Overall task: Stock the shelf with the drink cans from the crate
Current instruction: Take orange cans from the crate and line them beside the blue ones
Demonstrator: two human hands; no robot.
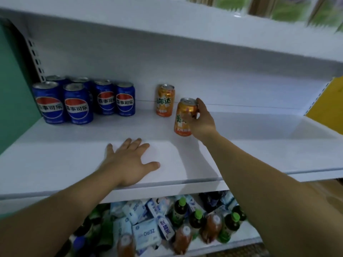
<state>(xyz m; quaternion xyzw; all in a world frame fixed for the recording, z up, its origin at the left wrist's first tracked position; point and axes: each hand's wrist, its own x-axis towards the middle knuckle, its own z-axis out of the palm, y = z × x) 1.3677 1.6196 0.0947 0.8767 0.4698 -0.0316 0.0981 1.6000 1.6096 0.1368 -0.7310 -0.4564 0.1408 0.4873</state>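
My right hand (201, 120) grips an orange drink can (182, 117) that stands upright on the white shelf (250, 145), right of centre. A second orange can (165, 100) stands just behind and to its left. Several blue cola cans (79, 102) are grouped at the shelf's far left. My left hand (130, 162) rests flat with spread fingers on the front part of the shelf. The crate is out of view.
Another white shelf board (167, 28) hangs overhead. Below the front edge, a lower shelf holds several bottles with green caps (181, 210) and light blue packets (146, 234). A green panel (13, 89) bounds the left side, a yellow panel (328, 106) the right.
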